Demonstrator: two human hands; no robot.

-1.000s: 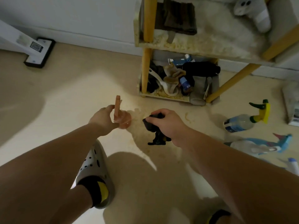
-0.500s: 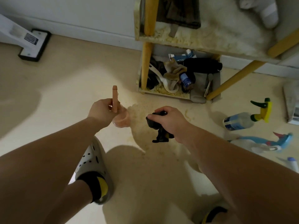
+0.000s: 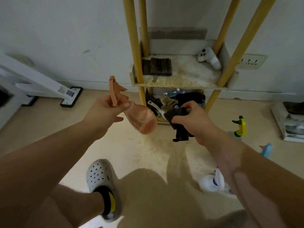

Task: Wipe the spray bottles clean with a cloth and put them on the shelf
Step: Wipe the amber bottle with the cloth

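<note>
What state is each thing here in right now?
Orange spray bottle: held tilted by left hand.
Dark cloth: gripped in right hand, apart from the bottle.
Yellow-green spray bottle: on the floor.
Shelf: no spray bottles on it.

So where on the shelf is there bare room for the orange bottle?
Middle shelf: a bare patch between the folded dark cloth on its left and the white controller at back right. The bottom shelf is crammed with clutter.
</note>
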